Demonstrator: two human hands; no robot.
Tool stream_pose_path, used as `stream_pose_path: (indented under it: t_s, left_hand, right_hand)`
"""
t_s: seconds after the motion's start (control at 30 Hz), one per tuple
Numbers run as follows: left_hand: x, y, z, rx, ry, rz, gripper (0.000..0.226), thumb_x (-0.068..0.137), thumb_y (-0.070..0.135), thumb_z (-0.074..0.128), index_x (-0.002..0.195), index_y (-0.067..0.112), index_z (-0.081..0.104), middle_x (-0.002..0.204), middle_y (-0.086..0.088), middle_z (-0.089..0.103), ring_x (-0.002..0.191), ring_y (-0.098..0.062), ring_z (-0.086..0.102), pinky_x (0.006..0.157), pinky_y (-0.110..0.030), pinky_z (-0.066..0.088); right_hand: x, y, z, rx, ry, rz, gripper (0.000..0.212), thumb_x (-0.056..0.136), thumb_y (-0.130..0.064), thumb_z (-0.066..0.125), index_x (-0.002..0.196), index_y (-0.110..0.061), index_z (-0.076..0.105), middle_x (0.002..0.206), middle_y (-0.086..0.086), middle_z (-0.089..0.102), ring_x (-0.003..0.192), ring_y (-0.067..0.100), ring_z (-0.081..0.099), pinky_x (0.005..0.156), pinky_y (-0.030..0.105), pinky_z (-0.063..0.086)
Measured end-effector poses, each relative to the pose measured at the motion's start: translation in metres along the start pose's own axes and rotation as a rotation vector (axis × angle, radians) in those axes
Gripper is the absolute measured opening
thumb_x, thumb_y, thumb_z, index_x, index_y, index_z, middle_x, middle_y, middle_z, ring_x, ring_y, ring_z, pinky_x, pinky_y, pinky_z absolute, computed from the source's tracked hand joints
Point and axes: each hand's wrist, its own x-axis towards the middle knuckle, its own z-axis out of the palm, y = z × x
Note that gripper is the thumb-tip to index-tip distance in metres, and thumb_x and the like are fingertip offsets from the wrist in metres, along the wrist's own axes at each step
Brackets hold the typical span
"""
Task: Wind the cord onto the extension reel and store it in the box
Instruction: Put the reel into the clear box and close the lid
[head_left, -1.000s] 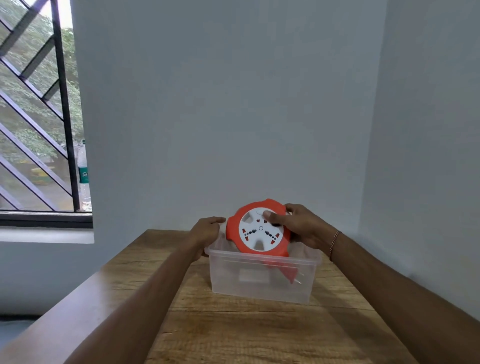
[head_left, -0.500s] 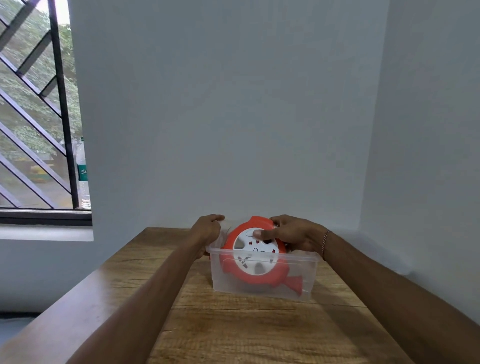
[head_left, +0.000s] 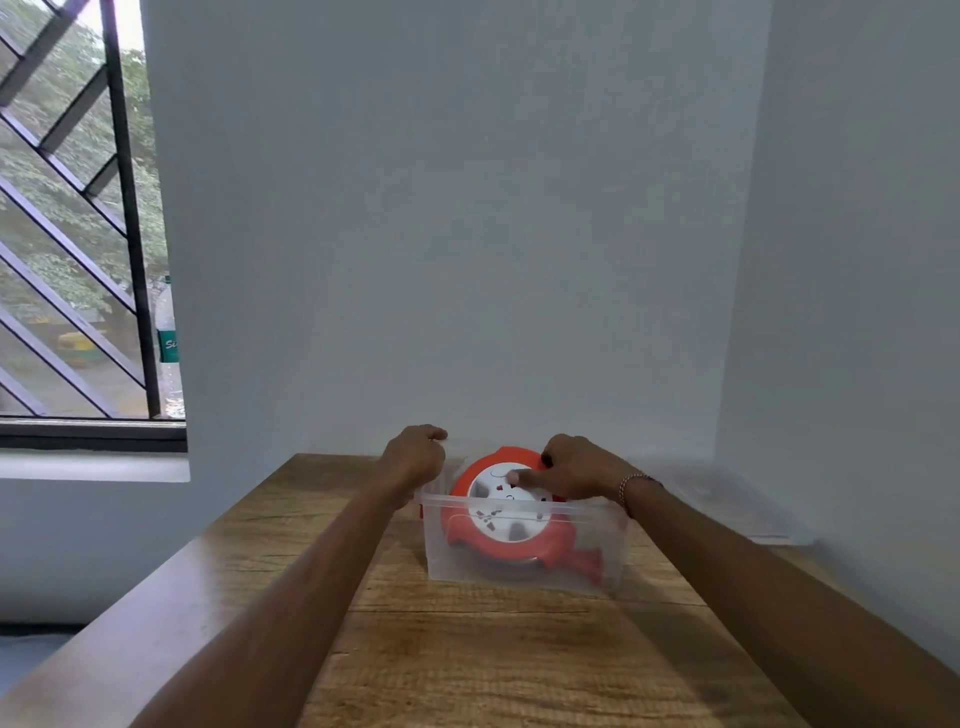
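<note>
- The wooden surface (head_left: 467, 654) fills the lower middle of the frame, running back to the wall.
- A clear plastic box (head_left: 522, 566) stands on it at centre.
- The orange and white extension reel (head_left: 501, 519) leans inside the box, its top above the rim.
- The right hand (head_left: 574, 470) grasps the reel's upper edge, thumb on the white face.
- The left hand (head_left: 415, 457) curls over the box's upper left rim.
- A bracelet (head_left: 631, 480) circles the right wrist.
</note>
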Motion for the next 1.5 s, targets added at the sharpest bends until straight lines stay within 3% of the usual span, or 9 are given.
stream_pose_path:
  t_s: [0.1,0.17,0.27,0.6,0.77,0.93,1.13,1.3,1.5]
  left_hand:
    - [0.001,0.002,-0.001,0.095,0.010,0.034,0.042,0.103,0.005,0.043,0.141,0.012,0.060,0.153,-0.013,0.052,0.136,-0.032,0.052,0.113,-0.042,0.047]
    - [0.003,0.006,-0.001,0.171,0.000,0.058,0.043,0.101,0.010,0.051,0.143,0.014,0.057,0.152,-0.012,0.053,0.135,-0.032,0.054,0.114,-0.044,0.046]
    - [0.003,0.019,0.005,0.346,0.001,0.143,0.049,0.101,0.029,0.058,0.148,0.017,0.050,0.154,-0.009,0.053,0.136,-0.031,0.054,0.114,-0.048,0.045]
    - [-0.017,0.103,0.060,0.280,-0.247,0.525,0.063,0.101,0.048,0.056,0.155,0.019,0.040,0.160,-0.007,0.043,0.145,-0.027,0.044,0.117,-0.040,0.035]
    - [-0.022,0.126,0.084,0.248,-0.287,0.557,0.062,0.102,0.047,0.055,0.154,0.017,0.040,0.158,-0.009,0.046,0.143,-0.026,0.047,0.115,-0.039,0.036]
    - [-0.021,0.138,0.100,0.248,-0.305,0.578,0.061,0.102,0.046,0.055,0.153,0.015,0.041,0.158,-0.009,0.047,0.143,-0.025,0.047,0.115,-0.038,0.037]
    - [-0.014,0.137,0.112,0.250,-0.302,0.588,0.057,0.102,0.047,0.055,0.150,0.018,0.046,0.157,-0.006,0.048,0.141,-0.023,0.049,0.113,-0.038,0.039]
    - [-0.012,0.137,0.115,0.225,-0.314,0.567,0.057,0.101,0.046,0.057,0.149,0.019,0.047,0.155,-0.006,0.050,0.138,-0.024,0.052,0.112,-0.039,0.041]
    - [-0.003,0.134,0.106,0.151,-0.303,0.521,0.060,0.099,0.041,0.062,0.151,0.019,0.042,0.152,-0.010,0.051,0.132,-0.026,0.055,0.110,-0.039,0.043]
  right_hand:
    - [-0.004,0.007,-0.007,-0.035,0.095,-0.061,0.048,0.080,-0.059,0.063,0.083,-0.011,0.067,0.084,0.003,0.069,0.070,0.013,0.060,0.065,0.024,0.048]
    - [-0.010,0.015,-0.022,0.040,0.203,-0.109,0.045,0.081,-0.052,0.067,0.106,-0.015,0.067,0.101,-0.001,0.067,0.085,0.010,0.062,0.074,0.022,0.048]
    - [-0.023,0.035,-0.049,0.107,0.272,-0.149,0.037,0.082,-0.041,0.071,0.110,-0.018,0.066,0.104,-0.002,0.068,0.087,0.007,0.063,0.077,0.020,0.048]
    - [-0.073,0.157,-0.062,-0.072,-0.037,0.171,0.073,0.066,-0.022,0.086,0.129,-0.030,0.051,0.129,-0.002,0.052,0.112,0.015,0.051,0.093,0.031,0.046]
    - [-0.090,0.195,-0.041,-0.198,-0.007,0.172,0.066,0.077,-0.028,0.077,0.135,-0.027,0.046,0.139,-0.002,0.046,0.126,0.016,0.042,0.105,0.030,0.036]
    - [-0.094,0.219,-0.022,-0.332,0.096,0.091,0.051,0.089,-0.048,0.058,0.134,-0.025,0.048,0.138,-0.002,0.048,0.122,0.016,0.047,0.100,0.030,0.040]
    - [-0.092,0.228,-0.005,-0.648,0.254,-0.165,0.048,0.098,-0.048,0.030,0.119,-0.015,0.057,0.128,0.003,0.055,0.106,0.020,0.056,0.090,0.034,0.046]
    - [-0.082,0.227,-0.004,-0.658,0.372,-0.148,0.031,0.087,-0.012,0.053,0.118,-0.014,0.055,0.124,0.009,0.060,0.095,0.026,0.062,0.076,0.036,0.052]
    - [-0.084,0.188,-0.027,-0.546,0.672,-0.218,0.031,0.078,0.002,0.063,0.106,-0.012,0.061,0.099,0.007,0.071,0.078,0.025,0.065,0.065,0.033,0.050]
